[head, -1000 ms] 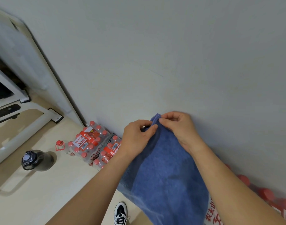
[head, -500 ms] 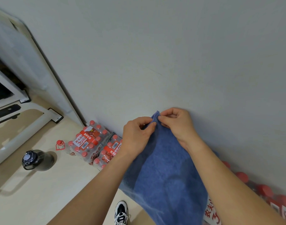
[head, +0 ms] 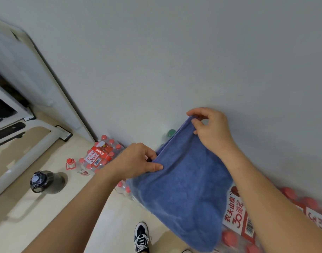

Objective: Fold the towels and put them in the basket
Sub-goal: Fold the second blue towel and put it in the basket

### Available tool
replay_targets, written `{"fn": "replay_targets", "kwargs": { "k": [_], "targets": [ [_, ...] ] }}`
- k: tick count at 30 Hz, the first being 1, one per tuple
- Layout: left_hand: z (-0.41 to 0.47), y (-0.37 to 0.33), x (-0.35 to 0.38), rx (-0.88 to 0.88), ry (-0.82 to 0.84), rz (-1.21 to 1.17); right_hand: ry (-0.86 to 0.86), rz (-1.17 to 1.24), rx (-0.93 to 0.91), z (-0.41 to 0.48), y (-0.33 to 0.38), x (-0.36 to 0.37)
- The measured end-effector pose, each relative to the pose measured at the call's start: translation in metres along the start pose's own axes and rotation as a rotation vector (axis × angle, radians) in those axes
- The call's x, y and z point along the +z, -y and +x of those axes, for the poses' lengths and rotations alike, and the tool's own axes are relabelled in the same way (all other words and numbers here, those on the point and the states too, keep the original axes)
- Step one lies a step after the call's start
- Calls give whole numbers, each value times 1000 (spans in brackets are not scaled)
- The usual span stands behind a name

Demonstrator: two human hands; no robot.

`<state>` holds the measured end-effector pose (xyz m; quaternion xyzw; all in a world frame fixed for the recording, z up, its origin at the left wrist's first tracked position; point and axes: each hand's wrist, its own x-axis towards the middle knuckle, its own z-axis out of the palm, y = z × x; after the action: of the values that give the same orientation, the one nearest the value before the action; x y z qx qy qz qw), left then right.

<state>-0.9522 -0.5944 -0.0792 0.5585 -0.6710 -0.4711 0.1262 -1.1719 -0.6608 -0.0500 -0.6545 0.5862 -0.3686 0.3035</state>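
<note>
A person stands over a pale floor (head: 37, 216), one black-and-white shoe (head: 142, 238) showing at the near edge of the head view; both bare forearms reach forward and up, holding a blue towel (head: 184, 194) in the air in front of the body, clear of the floor. The left hand (head: 136, 161) pinches the towel's top edge at its left end, thumb over the cloth and fingers curled behind; the right hand (head: 211, 130), higher and farther right, pinches the opposite upper corner between thumb and fingertips; the top edge runs taut and slanted between them while the rest hangs loose below. A second layer seems to show along that edge, so the towel may be doubled once already, though this cannot be told for sure.

Beyond the towel, shrink-wrapped packs of red-capped water bottles line the foot of the wall: one pack (head: 101, 156) to the left, another (head: 238, 216) partly hidden at the right; a single small bottle (head: 74, 166) and a dark jug (head: 45, 181) stand farther left, near a white frame (head: 28, 152). A plain grey wall (head: 174, 52) fills the far side.

As judged here, the folding of this towel is under way and not finished; no basket and no other towel are in view, so how many are done cannot be told; the remaining folds and the placing lie ahead.
</note>
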Motion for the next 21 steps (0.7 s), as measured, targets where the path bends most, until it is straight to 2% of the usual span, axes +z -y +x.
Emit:
{"fn": "replay_targets", "kwargs": {
  "k": [3, 8, 11, 17, 21],
  "targets": [
    [-15, -3, -5, -13, 68, 112, -52, 18, -28, -7, 3, -15],
    [-32, -18, -15, -33, 34, 245, -185, 133, -2, -22, 12, -55],
    [-39, -36, -13, 2, -58, 239, -295, 207, -10, -34, 15, -91],
    [-64, -83, 20, 93, -254, 81, -456, 247, -79, -76, 5, -164],
    [-77, -119, 38, 191, -485, -74, -549, 315, -95, -111, 2, -213]
  ]
}}
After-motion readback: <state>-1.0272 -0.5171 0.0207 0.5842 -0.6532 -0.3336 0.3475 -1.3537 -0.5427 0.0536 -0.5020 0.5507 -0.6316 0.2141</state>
